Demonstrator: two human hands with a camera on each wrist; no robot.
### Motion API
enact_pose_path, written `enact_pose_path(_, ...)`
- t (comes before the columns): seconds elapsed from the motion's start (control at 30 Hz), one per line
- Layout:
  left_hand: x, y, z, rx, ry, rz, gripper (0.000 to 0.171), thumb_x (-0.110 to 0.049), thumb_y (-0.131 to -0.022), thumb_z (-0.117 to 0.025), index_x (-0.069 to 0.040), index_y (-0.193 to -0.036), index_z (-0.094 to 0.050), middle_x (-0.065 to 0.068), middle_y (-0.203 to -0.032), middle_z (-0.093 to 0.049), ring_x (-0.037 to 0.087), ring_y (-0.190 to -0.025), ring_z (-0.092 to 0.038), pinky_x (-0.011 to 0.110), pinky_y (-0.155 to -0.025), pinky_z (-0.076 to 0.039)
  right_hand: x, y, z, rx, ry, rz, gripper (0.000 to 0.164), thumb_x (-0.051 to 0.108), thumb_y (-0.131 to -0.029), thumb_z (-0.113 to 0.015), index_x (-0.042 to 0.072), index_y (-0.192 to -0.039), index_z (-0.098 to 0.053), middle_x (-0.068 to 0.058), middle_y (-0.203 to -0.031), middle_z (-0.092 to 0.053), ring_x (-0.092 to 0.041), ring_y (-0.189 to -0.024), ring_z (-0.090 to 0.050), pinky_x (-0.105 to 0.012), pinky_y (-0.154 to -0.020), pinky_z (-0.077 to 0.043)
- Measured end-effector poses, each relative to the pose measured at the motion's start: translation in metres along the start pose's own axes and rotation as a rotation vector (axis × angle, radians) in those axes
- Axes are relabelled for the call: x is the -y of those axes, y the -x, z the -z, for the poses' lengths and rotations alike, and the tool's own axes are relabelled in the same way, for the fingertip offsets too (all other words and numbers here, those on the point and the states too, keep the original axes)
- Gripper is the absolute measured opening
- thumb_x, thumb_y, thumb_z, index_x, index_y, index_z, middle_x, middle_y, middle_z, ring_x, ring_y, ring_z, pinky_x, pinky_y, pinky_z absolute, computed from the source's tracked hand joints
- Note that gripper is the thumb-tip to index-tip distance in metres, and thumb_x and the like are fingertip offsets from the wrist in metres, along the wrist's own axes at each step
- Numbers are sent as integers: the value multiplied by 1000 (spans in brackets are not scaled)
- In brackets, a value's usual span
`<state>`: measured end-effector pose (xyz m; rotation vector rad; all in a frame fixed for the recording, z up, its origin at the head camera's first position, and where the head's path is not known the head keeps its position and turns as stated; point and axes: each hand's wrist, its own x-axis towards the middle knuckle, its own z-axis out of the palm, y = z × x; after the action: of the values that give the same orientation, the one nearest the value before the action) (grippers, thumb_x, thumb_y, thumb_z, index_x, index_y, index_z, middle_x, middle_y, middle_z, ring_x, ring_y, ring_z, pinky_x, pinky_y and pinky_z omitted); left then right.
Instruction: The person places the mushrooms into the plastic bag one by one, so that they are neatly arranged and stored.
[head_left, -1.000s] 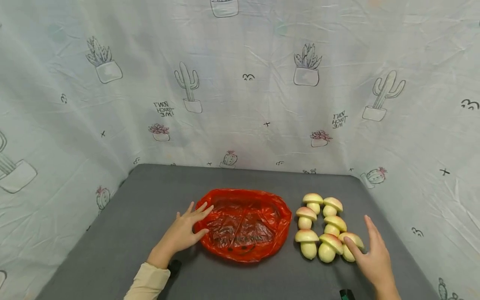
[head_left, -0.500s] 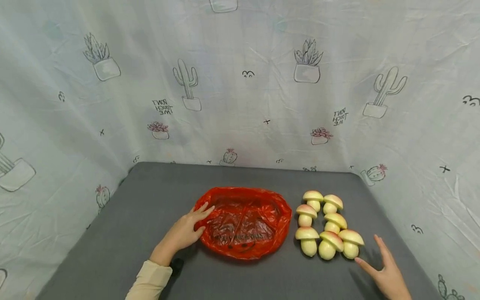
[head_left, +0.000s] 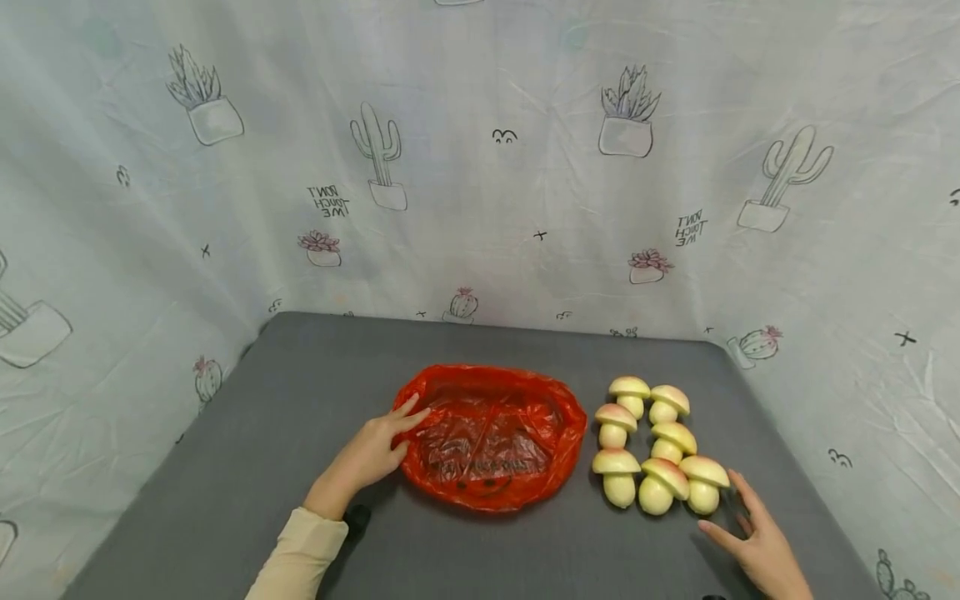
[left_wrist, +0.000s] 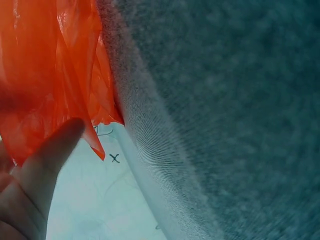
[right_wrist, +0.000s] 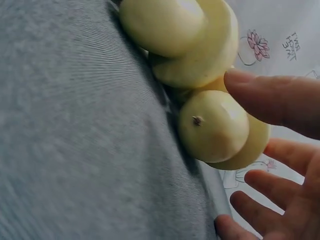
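We find the right hand (head_left: 757, 537) wide, the nearest mushroom (head_left: 705, 483) just ahead of its fingertips, the left hand (head_left: 375, 448) spread against the red bag (head_left: 487, 437), and advise centring that wide span before closing gently.

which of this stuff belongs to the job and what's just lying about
In the work, likely:
red plastic bag, touched by the left hand
seven mushroom-shaped pieces, right hand beside one

Just setting:
grey tabletop
cactus-print sheet behind it
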<state>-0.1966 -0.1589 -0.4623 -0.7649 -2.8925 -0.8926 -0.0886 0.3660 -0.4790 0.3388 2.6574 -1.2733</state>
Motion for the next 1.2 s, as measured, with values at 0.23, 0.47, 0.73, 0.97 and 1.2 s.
enact_pose_path(0.23, 0, 1, 2, 6, -18, 14, 57, 2, -82, -62, -9, -137, -51, 15, -149, -36, 10, -55, -33, 22, -53, -34, 0, -2, -7, -32, -28, 75, 106, 28, -89, -65, -1, -148, 17, -33, -152, 12, -54, -137, 0, -65, -101, -23)
enact_pose_path(0.47, 0, 3, 2, -19, -35, 5, 56, 2, -82, -64, -8, -136, -53, 16, -147, -40, 23, -93, -58, 29, -69, -42, 1, -9, -12, -52, -48, 118, 106, 25, -87, -68, 0, -149, 15, -35, -152, 7, -54, -136, -5, -63, -101, -24)
enact_pose_path(0.73, 1, 2, 0, -25, -23, 0, 55, 2, -82, -64, -7, -136, -53, 16, -147, -40, 33, -114, -57, 38, -80, -50, -2, -15, -16, -128, -8, 162, 106, 20, -84, -71, -3, -150, 9, -39, -149, -7, -53, -133, -18, -28, -96, -44)
enact_pose_path(0.97, 2, 3, 0, -28, -7, 1, 55, 2, -82, -63, -6, -136, -53, 17, -147, -40, 34, -119, -54, 42, -86, -50, -5, -15, -20, -195, -60, 180, 100, 11, -83, -72, -7, -149, 1, -42, -146, -15, -55, -132, -18, 5, -79, -29)
enact_pose_path(1.2, 3, 2, -1, -34, -10, -2, 56, 2, -82, -63, -5, -136, -52, 17, -147, -40, 33, -118, -54, 41, -86, -50, -3, -15, -20, -216, -77, 83, 102, 15, -82, -73, -9, -148, 0, -40, -148, -11, -52, -135, -16, -12, -97, -38)
